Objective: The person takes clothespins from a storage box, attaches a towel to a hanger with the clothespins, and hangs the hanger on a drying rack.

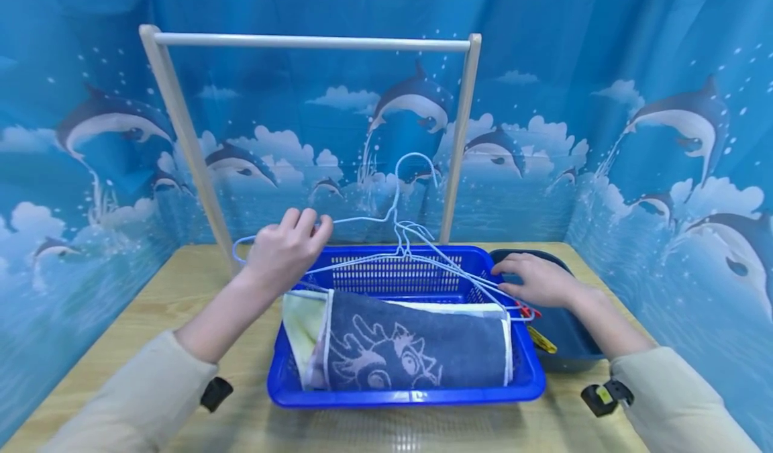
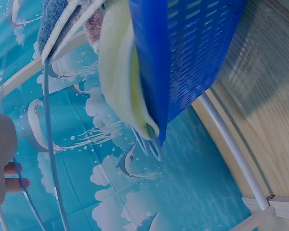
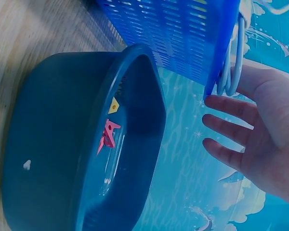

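Note:
My left hand (image 1: pixel 286 248) grips one arm of a light blue wire hanger (image 1: pixel 362 219), whose hook rises above the basket. More wire hangers (image 1: pixel 368 258) lie across the blue plastic basket (image 1: pixel 404 398), overlapping the held one. In the basket is a folded dark grey-blue towel (image 1: pixel 417 349) with a pale cartoon pattern, beside a pale yellow-green towel (image 1: pixel 296 319). At the basket's right rim, my right hand (image 1: pixel 537 280) has its fingers extended close to the hanger ends (image 3: pixel 238 57). The right wrist view shows nothing in its palm.
Right of the basket stands a dark teal basin (image 3: pixel 53 139) holding red clothespins (image 3: pixel 109 134) and a yellow clothespin (image 3: pixel 113 105). Behind the basket rises a rack with a white rail (image 1: pixel 311 41) and wooden posts. A dolphin-print curtain (image 1: pixel 362 111) surrounds the wooden table (image 1: pixel 175 292).

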`<state>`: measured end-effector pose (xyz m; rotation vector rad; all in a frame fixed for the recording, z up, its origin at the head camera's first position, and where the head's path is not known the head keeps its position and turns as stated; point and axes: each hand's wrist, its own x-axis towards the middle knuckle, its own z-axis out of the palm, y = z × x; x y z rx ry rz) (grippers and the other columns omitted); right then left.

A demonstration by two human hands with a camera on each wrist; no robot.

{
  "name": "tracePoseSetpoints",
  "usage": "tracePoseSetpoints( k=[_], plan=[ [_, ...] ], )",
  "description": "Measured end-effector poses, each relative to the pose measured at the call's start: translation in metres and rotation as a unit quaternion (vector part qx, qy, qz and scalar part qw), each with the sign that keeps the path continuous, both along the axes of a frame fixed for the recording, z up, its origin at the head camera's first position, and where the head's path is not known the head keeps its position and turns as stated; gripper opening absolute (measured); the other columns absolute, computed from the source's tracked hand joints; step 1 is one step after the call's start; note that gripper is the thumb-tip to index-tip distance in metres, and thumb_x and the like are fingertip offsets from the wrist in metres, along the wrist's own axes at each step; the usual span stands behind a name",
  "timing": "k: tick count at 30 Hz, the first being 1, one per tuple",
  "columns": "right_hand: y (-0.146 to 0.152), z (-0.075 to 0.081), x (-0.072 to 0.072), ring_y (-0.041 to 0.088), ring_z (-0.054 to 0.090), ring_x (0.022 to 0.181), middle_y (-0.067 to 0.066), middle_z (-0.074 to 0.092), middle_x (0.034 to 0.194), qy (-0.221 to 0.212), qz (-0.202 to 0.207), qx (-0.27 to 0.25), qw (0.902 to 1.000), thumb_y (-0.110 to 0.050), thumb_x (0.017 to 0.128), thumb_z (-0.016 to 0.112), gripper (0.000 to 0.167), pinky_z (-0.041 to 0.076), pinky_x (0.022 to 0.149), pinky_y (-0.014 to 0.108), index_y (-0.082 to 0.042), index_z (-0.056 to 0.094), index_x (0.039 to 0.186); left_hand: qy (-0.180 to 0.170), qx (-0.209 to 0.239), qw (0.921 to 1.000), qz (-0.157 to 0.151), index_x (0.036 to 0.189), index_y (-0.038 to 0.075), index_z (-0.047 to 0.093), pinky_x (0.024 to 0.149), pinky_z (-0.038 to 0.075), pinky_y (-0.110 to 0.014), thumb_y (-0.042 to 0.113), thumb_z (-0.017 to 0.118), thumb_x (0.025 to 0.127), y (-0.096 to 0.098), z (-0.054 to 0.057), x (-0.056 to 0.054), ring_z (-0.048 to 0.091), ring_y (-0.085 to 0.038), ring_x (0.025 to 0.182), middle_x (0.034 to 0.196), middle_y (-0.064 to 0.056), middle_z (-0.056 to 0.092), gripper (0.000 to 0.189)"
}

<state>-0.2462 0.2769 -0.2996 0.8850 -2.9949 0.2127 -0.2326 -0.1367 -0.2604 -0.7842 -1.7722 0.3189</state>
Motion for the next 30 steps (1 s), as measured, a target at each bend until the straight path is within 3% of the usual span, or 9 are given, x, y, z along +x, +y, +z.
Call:
tracePoseSetpoints(
  k=[4, 7, 16, 21, 24, 30],
  plan=[
    [0.002, 0.000, 0.000, 0.032, 0.056, 0.104, 0.011, 0.060, 0.113, -0.004, -0.001, -0.005, 1.0000, -0.019, 0.090, 0.060, 0.029, 0.046, 0.083, 0.049, -0.007, 0.062, 0.117, 0.050, 0.026, 0.9984, -0.008, 0.092, 0.000, 0.062, 0.029, 0.026, -0.025, -0.002, 0.036, 0.096, 0.003, 0.007, 0.002, 0.053, -0.029, 0.057, 0.075, -0.016, 0.056, 0.026],
    [0.003, 0.000, -0.001, 0.032, 0.056, 0.104, 0.011, 0.060, 0.113, -0.005, 0.001, -0.009, 0.9999, -0.019, 0.090, 0.059, 0.029, 0.046, 0.083, 0.050, -0.007, 0.062, 0.117, 0.068, 0.045, 0.9966, -0.011, 0.091, 0.001, 0.062, 0.029, 0.026, -0.025, -0.002, 0.039, 0.095, 0.004, 0.013, 0.004, 0.051, -0.028, 0.055, 0.073, -0.015, 0.055, 0.024],
    [0.004, -0.003, -0.001, 0.033, 0.055, 0.106, 0.014, 0.057, 0.116, -0.016, -0.004, -0.029, 0.9994, -0.018, 0.095, 0.052, 0.031, 0.045, 0.086, 0.050, -0.003, 0.059, 0.121, 0.053, 0.094, 0.9940, -0.015, 0.093, 0.005, 0.061, 0.027, 0.027, -0.030, -0.004, 0.038, 0.091, -0.001, 0.029, 0.007, 0.050, -0.031, 0.056, 0.075, -0.016, 0.054, 0.025],
    [0.001, -0.002, 0.001, 0.035, 0.051, 0.110, 0.017, 0.053, 0.121, -0.052, -0.015, -0.058, 0.9969, -0.039, 0.096, 0.045, 0.047, 0.042, 0.088, 0.053, -0.004, 0.055, 0.127, 0.053, 0.105, 0.9929, -0.016, 0.092, 0.006, 0.062, 0.027, 0.028, -0.032, -0.006, 0.040, 0.087, -0.002, 0.032, 0.009, 0.049, -0.030, 0.056, 0.076, -0.015, 0.055, 0.026],
    [0.000, -0.003, 0.003, 0.035, 0.049, 0.111, 0.018, 0.050, 0.123, -0.061, -0.006, -0.065, 0.9960, -0.046, 0.092, 0.050, 0.056, 0.042, 0.087, 0.053, -0.005, 0.053, 0.130, 0.048, 0.107, 0.9930, -0.016, 0.092, 0.006, 0.062, 0.027, 0.028, -0.032, -0.005, 0.040, 0.087, -0.002, 0.032, 0.010, 0.049, -0.030, 0.056, 0.077, -0.015, 0.055, 0.025],
    [0.002, -0.004, 0.005, 0.035, 0.045, 0.113, 0.019, 0.047, 0.125, -0.083, 0.006, -0.077, 0.9935, -0.046, 0.085, 0.061, 0.062, 0.043, 0.085, 0.051, -0.006, 0.050, 0.132, 0.033, 0.102, 0.9942, -0.009, 0.092, 0.006, 0.061, 0.027, 0.029, -0.032, -0.004, 0.040, 0.087, -0.003, 0.031, 0.012, 0.051, -0.031, 0.058, 0.078, -0.016, 0.057, 0.024]
  ],
)
